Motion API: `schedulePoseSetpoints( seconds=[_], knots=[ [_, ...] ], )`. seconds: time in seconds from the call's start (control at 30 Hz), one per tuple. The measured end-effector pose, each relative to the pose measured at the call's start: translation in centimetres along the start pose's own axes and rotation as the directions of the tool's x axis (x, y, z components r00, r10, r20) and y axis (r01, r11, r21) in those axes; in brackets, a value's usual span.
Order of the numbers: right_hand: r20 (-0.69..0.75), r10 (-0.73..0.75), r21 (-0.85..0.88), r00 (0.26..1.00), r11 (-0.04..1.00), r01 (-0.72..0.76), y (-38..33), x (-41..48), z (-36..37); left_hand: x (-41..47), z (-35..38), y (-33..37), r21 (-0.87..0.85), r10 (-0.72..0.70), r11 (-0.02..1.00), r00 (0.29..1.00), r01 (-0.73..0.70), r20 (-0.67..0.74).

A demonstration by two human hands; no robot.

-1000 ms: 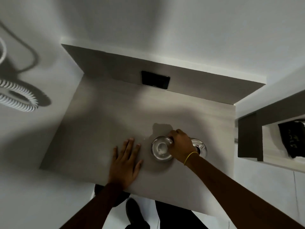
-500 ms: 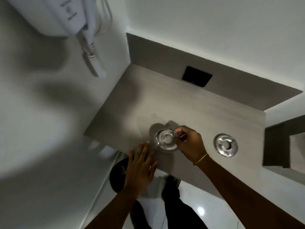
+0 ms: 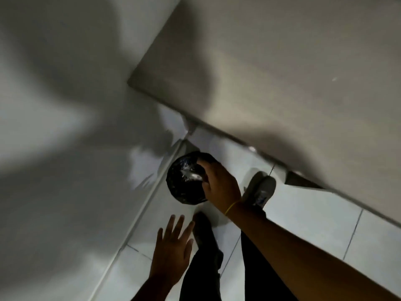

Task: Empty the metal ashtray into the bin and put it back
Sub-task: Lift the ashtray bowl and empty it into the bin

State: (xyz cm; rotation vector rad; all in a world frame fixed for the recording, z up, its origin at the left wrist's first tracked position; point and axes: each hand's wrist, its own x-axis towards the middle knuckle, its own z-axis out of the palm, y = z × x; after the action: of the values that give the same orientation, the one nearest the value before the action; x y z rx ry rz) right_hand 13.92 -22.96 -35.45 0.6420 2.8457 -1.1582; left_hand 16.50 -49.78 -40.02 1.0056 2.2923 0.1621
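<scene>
Right hand (image 3: pixel 219 183) over black-lined bin (image 3: pixel 184 181), white tiled floor (image 3: pixel 303 216), wall corner

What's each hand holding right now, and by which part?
Right hand holds the metal ashtray over the black-lined bin; the grip point is blurred, apparently the rim. Left hand is open and holds nothing.

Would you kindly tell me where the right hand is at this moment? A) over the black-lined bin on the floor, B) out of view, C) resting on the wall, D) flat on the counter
A: the right hand is held over the black-lined bin, which stands on the floor below the counter.
</scene>
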Motion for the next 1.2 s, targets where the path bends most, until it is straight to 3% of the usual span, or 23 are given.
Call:
schedulePoseSetpoints(
  seconds=[0.17, 0.3, 0.53, 0.67, 0.8, 1.2],
  knots=[
    [0.048, -0.155, -0.246, 0.987, 0.956, 0.162, 5.9, 4.0, 7.8, -0.2, 6.5, -1.7, -0.063, -0.084, 0.994, 0.993, 0.089, 0.081],
    [0.147, -0.15, -0.347, 0.978, 0.918, 0.193, 9.5, 6.4, 11.4, 1.2, 8.5, -1.9, -0.151, -0.142, 0.974, 0.975, 0.169, 0.171],
    [0.23, -0.214, -0.393, 0.949, 0.872, 0.292, 11.3, 8.7, 13.7, 5.3, 9.1, -2.0, -0.134, -0.147, 0.976, 0.974, 0.171, 0.172],
    [0.293, -0.238, -0.516, 0.926, 0.776, 0.363, 12.3, 9.2, 15.7, 7.2, 9.5, -2.3, -0.137, -0.122, 0.979, 0.977, 0.148, 0.176],
    [0.325, -0.277, -0.433, 0.904, 0.807, 0.403, 13.6, 9.8, 17.0, 8.4, 10.1, -2.5, -0.139, -0.11, 0.981, 0.979, 0.135, 0.174],
    [0.313, -0.238, -0.44, 0.92, 0.822, 0.362, 13.9, 10.1, 18.5, 8.7, 10.7, -2.5, -0.171, -0.088, 0.978, 0.977, 0.122, 0.194]
  ],
)
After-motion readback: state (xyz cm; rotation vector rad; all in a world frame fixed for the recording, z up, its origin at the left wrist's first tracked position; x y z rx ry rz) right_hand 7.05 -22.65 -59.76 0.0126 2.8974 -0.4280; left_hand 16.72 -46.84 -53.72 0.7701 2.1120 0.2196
